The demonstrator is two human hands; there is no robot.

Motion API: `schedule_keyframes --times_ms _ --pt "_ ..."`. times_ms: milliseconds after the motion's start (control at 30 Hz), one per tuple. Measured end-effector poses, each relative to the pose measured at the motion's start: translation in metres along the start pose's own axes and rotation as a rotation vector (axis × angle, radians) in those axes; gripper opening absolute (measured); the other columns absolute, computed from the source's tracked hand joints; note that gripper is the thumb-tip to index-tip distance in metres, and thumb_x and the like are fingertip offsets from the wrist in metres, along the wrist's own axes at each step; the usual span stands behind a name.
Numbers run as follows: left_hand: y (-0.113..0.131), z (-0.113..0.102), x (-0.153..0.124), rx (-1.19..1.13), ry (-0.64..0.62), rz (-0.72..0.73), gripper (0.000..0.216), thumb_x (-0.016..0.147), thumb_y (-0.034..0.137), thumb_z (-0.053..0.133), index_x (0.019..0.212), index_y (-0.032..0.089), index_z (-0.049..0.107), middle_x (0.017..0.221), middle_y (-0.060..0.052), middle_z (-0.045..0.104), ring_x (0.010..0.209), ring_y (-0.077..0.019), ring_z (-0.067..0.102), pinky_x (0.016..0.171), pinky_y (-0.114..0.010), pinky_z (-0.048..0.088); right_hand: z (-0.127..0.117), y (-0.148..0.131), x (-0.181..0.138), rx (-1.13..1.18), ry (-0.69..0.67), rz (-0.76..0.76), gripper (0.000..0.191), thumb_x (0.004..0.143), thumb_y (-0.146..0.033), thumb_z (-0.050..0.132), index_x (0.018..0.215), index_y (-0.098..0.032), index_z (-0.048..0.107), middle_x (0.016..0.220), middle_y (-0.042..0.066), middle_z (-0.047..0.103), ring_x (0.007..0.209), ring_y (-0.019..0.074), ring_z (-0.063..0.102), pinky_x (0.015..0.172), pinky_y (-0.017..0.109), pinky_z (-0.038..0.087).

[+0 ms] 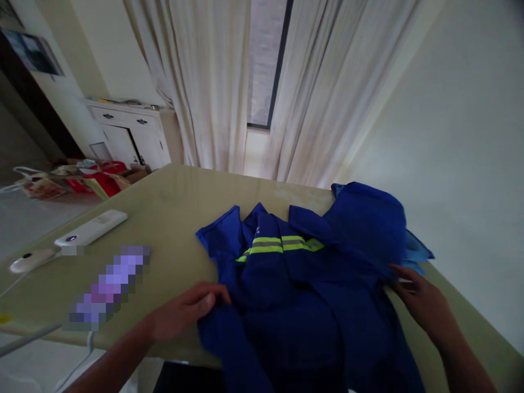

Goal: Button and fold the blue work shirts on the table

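A dark blue work jacket (286,311) with yellow-green and grey reflective bands across it lies spread on the table, its lower part reaching down past the near edge. My left hand (192,305) is closed at the jacket's left edge, with the fingertips bent over the cloth. On the opposite side, my right hand (426,300) pinches the right edge between thumb and fingers. Bunched dark blue cloth (364,224) rises at the upper right, and I cannot tell whether it belongs to the same garment. Lighter blue cloth (415,251) shows behind it.
A pale green table (172,218) carries a white power strip-like device (92,228), a rounded white gadget (30,261) and a pixelated phone-shaped object (110,284) with cables. Curtains (208,82) hang beyond. Left are a white cabinet (141,136) and bags (45,185); a wall (462,153) borders the right.
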State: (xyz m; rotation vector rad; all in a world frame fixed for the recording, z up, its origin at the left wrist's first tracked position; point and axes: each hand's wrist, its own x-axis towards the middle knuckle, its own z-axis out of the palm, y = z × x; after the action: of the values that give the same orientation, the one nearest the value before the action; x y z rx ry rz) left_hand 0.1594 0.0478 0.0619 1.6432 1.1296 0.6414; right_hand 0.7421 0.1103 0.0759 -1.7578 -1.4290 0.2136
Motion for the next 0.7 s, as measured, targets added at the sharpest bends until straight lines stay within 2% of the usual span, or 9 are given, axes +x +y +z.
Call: schedule_keyframes --times_ms 67,133,233,300,367,433,533,600,700 --pt "0.01 0.002 0.014 0.112 -0.076 0.015 0.054 0.101 0.067 0.038 0.1 0.029 0.077 0.098 -0.004 0.077 0.096 -0.0237 0.07 0.093 -0.037 0.056 0.006 -0.01 -0.005 0.052 -0.017 0.007 0.053 0.076 -0.07 0.068 0.104 -0.026 0.076 0.099 0.012 0.079 0.085 0.0349 0.076 0.08 0.052 0.062" --pt "0.017 0.005 0.047 0.29 0.079 0.077 0.044 0.101 0.059 0.045 0.105 0.026 0.074 0.103 -0.005 0.076 0.101 -0.0242 0.069 0.097 -0.038 0.054 0.025 -0.033 -0.01 0.117 -0.094 -0.046 0.054 0.087 -0.068 0.061 0.115 -0.024 0.074 0.108 0.013 0.077 0.097 0.0324 0.075 0.09 0.048 0.061" --pt "0.018 0.009 0.112 0.594 0.443 0.126 0.052 0.098 0.053 0.053 0.136 0.02 0.062 0.145 -0.014 0.062 0.135 -0.0325 0.054 0.116 -0.049 0.04 0.071 -0.072 -0.01 0.04 -0.336 -0.227 0.06 0.09 -0.067 0.061 0.131 -0.023 0.068 0.133 0.014 0.067 0.113 0.0328 0.07 0.098 0.048 0.057" --pt "0.012 0.011 0.149 0.732 0.517 0.017 0.067 0.098 0.057 0.05 0.152 0.015 0.049 0.162 -0.02 0.043 0.148 -0.0391 0.041 0.12 -0.056 0.034 0.103 -0.09 -0.005 -0.102 -0.385 -0.318 0.071 0.091 -0.065 0.062 0.145 -0.02 0.057 0.148 0.017 0.055 0.124 0.0354 0.064 0.107 0.051 0.051" --pt "0.002 0.01 0.171 0.801 0.474 -0.09 0.076 0.099 0.062 0.046 0.158 0.014 0.041 0.168 -0.022 0.034 0.153 -0.0428 0.033 0.12 -0.06 0.031 0.13 -0.1 -0.001 -0.245 -0.42 -0.334 0.07 0.094 -0.058 0.062 0.15 -0.017 0.051 0.149 0.02 0.053 0.127 0.0378 0.062 0.108 0.052 0.049" --pt "-0.009 0.008 0.178 0.836 0.41 -0.089 0.073 0.101 0.059 0.044 0.159 0.015 0.04 0.167 -0.021 0.036 0.153 -0.041 0.033 0.122 -0.058 0.03 0.148 -0.103 0.001 -0.362 -0.463 -0.321 0.055 0.097 -0.05 0.059 0.143 -0.02 0.056 0.139 0.017 0.06 0.116 0.0381 0.067 0.098 0.05 0.053" --pt "-0.022 -0.003 0.17 0.869 0.42 -0.035 0.062 0.099 0.041 0.047 0.156 0.016 0.044 0.157 -0.018 0.05 0.144 -0.0376 0.047 0.117 -0.055 0.039 0.163 -0.103 -0.004 -0.437 -0.498 -0.331 0.028 0.102 -0.04 0.049 0.118 -0.026 0.067 0.12 0.011 0.068 0.093 0.033 0.072 0.081 0.045 0.054" --pt "-0.025 -0.014 0.163 0.857 0.459 -0.028 0.059 0.093 0.026 0.049 0.15 0.015 0.05 0.147 -0.017 0.059 0.135 -0.0366 0.054 0.112 -0.054 0.044 0.168 -0.104 -0.006 -0.433 -0.494 -0.346 0.028 0.103 -0.034 0.041 0.108 -0.027 0.068 0.113 0.01 0.07 0.087 0.0307 0.071 0.077 0.044 0.052" --pt "-0.021 -0.028 0.156 0.675 0.505 0.069 0.06 0.082 0.008 0.046 0.141 0.015 0.057 0.139 -0.014 0.065 0.132 -0.0294 0.058 0.118 -0.047 0.042 0.164 -0.105 0.003 -0.356 -0.473 -0.364 0.026 0.097 -0.035 0.042 0.097 -0.027 0.067 0.1 0.01 0.072 0.082 0.0296 0.068 0.075 0.043 0.05"
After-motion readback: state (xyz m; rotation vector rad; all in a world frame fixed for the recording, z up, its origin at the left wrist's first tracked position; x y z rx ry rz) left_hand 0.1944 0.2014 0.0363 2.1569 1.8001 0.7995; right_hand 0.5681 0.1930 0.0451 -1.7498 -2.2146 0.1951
